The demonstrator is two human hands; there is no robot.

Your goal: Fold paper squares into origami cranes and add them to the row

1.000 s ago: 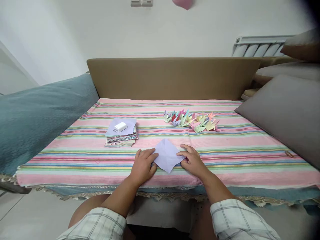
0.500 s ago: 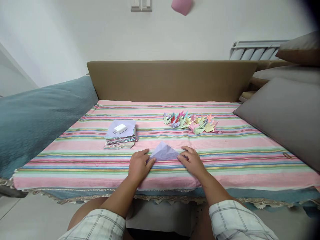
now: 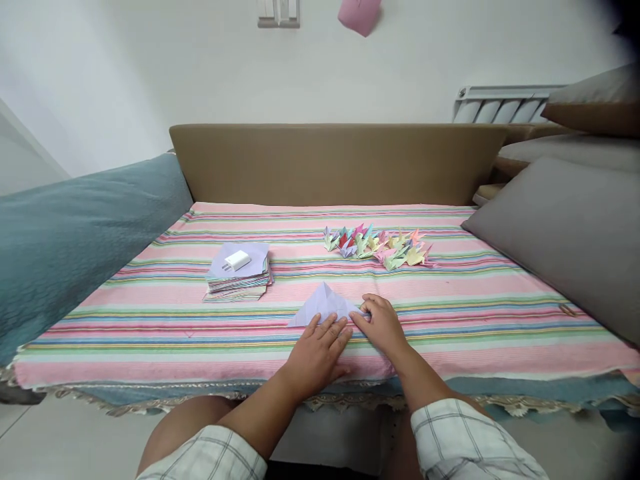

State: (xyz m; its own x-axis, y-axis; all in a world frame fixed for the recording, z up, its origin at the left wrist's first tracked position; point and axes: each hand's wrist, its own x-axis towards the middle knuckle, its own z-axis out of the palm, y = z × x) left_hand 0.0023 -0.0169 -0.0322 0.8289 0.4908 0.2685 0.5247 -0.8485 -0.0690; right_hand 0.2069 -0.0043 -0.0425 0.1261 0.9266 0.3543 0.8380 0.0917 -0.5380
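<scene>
A sheet of lilac origami paper [image 3: 320,303], folded to a triangle with its point away from me, lies on the striped cloth. My left hand [image 3: 320,350] is flat with fingers stretched out, its fingertips pressing the paper's near folded edge. At the paper's right corner, my right hand [image 3: 380,323] pinches the tip between thumb and curled fingers. Farther back lies a group of small folded paper cranes [image 3: 400,252] in many colours. On the left stands a stack of square paper [image 3: 237,287], a white plug adapter [image 3: 237,261] on its top lilac sheet.
The striped cloth [image 3: 150,313] covers the seat, with a brown backrest [image 3: 340,163] behind. Grey cushions [image 3: 560,227] lean at the right, and a blue-green covered armrest [image 3: 95,233] rises at the left. A small brown object [image 3: 567,311] lies near the right cushion.
My left hand has let go of the paper's left corner and moved right, flattening onto the near edge. My right hand stays at the right corner. The view has shifted slightly.
</scene>
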